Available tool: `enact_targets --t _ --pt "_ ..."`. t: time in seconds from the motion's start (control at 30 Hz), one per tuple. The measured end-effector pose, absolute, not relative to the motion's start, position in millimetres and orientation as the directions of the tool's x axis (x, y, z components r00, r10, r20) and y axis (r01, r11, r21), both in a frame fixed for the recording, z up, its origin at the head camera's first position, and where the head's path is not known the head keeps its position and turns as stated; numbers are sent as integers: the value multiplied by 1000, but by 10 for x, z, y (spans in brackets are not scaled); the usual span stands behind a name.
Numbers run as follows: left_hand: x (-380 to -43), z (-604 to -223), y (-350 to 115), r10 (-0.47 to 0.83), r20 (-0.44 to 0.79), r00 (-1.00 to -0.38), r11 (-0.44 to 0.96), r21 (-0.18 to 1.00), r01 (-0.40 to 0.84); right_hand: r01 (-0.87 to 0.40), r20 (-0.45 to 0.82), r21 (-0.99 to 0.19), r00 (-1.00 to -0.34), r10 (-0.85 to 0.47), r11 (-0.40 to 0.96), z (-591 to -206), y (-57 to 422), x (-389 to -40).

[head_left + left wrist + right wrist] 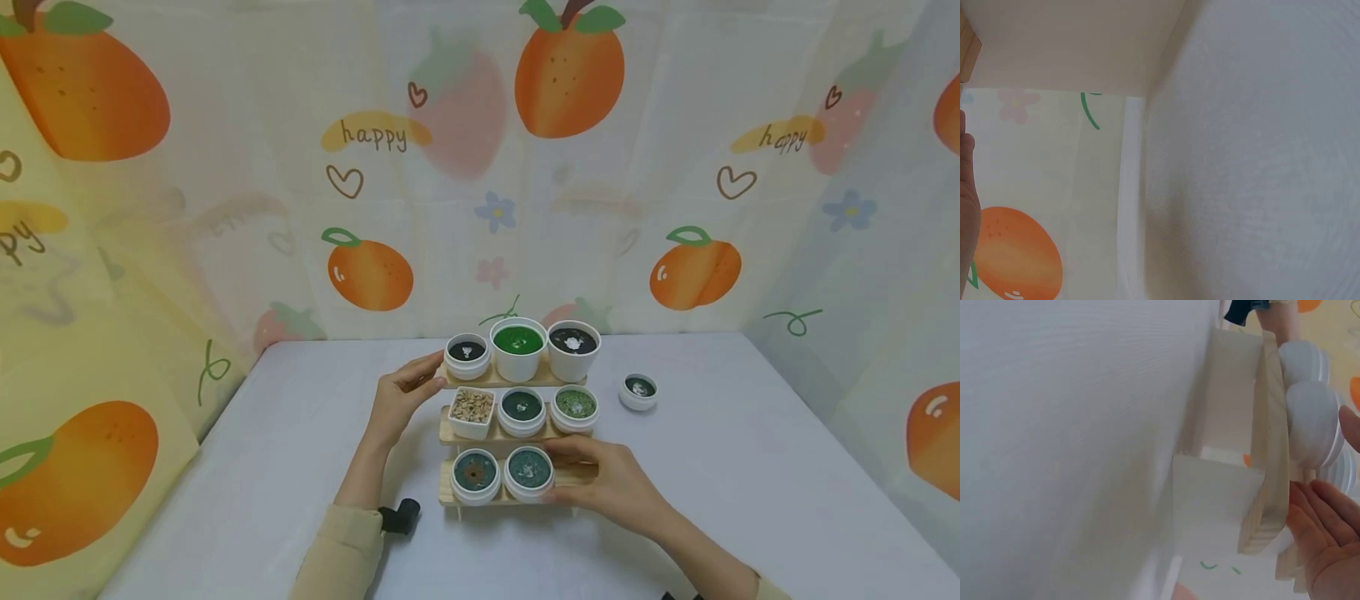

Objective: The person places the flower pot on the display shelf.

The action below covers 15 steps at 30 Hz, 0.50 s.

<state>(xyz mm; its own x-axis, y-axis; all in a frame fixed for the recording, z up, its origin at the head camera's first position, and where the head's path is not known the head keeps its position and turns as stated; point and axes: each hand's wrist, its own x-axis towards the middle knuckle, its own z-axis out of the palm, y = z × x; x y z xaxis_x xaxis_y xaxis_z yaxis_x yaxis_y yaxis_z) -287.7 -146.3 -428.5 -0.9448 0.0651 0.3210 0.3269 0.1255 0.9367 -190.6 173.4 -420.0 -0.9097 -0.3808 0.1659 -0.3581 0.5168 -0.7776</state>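
A three-tier wooden stand (576,473) holds white pots with dark or green tops. My right hand (615,483) grips the right-hand pot (529,472) on the lowest tier, thumb in front and fingers behind. In the right wrist view, the thumb and fingers lie either side of that pot (1313,425), which sits at the plank (1277,431). My left hand (401,400) reaches to the left end of the top tier, its fingertips right by a small pot (467,357). In the left wrist view its straight fingers (965,162) show at the edge, below a plank end.
One small white pot (638,392) stands on the white tabletop, right of the stand. The middle tier carries a square cup (472,412) of beige bits and two round pots. A fruit-printed curtain (450,208) closes off the back and sides.
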Motion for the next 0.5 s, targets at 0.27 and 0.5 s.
enact_targets --t 0.27,0.5 --pt "-2862 -4288 -1473 69 327 -943 122 935 333 -378 166 -793 -889 -427 478 -4230 1910 -1916" --pt "-2866 -4285 -1469 67 325 -943 108 938 331 -375 172 -794 -894 -414 478 -4228 2096 -1965"
